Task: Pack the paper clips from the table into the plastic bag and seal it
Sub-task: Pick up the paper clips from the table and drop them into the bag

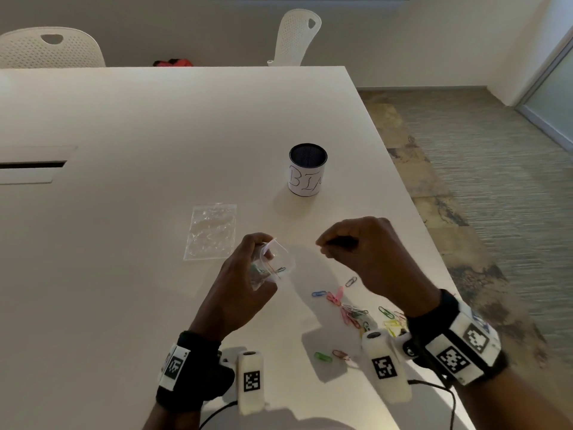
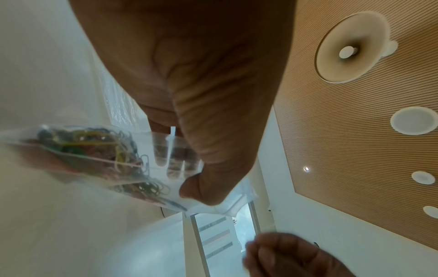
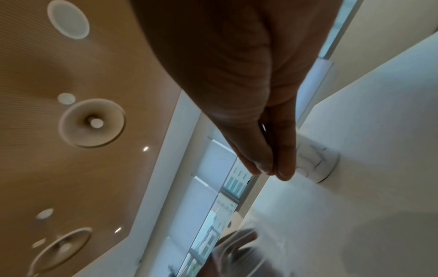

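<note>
My left hand (image 1: 263, 252) grips a small clear plastic bag (image 1: 279, 262) just above the white table (image 1: 139, 119), mouth turned toward the right. In the left wrist view the bag (image 2: 142, 153) holds a tangle of coloured paper clips (image 2: 94, 146), thumb and fingers (image 2: 173, 168) pinching its wall. My right hand (image 1: 325, 245) hovers to the right of the bag's mouth, a short gap apart, fingertips pressed together. The right wrist view shows a thin metal clip (image 3: 263, 127) glinting between thumb and fingers (image 3: 284, 168). Several loose coloured clips (image 1: 350, 308) lie on the table under my right wrist.
A second clear bag (image 1: 212, 231) lies flat to the left of the held one. A dark cup with a white label reading BIN (image 1: 307, 170) stands farther back. The table's right edge (image 1: 412, 193) runs close by. Two white chairs (image 1: 297, 35) stand beyond the far edge.
</note>
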A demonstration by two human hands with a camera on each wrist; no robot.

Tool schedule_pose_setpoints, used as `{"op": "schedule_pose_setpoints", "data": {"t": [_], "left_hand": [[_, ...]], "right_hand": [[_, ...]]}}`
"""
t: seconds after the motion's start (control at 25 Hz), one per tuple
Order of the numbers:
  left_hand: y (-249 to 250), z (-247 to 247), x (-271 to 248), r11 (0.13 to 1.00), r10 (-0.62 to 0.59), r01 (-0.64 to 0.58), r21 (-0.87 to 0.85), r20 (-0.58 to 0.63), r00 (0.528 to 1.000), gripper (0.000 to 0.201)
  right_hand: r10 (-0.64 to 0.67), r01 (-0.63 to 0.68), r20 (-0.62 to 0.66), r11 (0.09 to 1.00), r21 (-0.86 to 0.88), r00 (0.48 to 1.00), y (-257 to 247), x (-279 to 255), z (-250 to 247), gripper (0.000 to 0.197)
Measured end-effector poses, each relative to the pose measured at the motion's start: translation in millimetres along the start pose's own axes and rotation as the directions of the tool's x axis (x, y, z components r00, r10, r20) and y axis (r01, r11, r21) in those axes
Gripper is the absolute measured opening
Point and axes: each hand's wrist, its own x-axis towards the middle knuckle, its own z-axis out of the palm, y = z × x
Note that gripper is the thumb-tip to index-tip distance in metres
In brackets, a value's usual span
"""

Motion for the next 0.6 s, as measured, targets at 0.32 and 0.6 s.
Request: {"op": "schedule_pose_setpoints", "data": {"t": [0.32, 0.6], "left_hand": [[2.0, 6.2, -4.7, 1.000, -0.013, 0.013, 0.017, 0.032, 0.999, 0.063], [5.0, 13.8, -7.5, 0.999, -0.003, 0.001, 0.042, 0.038, 0.999, 0.063]], "right_hand": [[0.364, -0.398, -0.164, 0.860, -0.318, 0.917, 106.5, -66.9, -42.1, 0.026], [0.418, -0.338, 0.040, 0.784, -0.521, 0.908, 106.9, -103.3, -16.5, 0.051]]}}
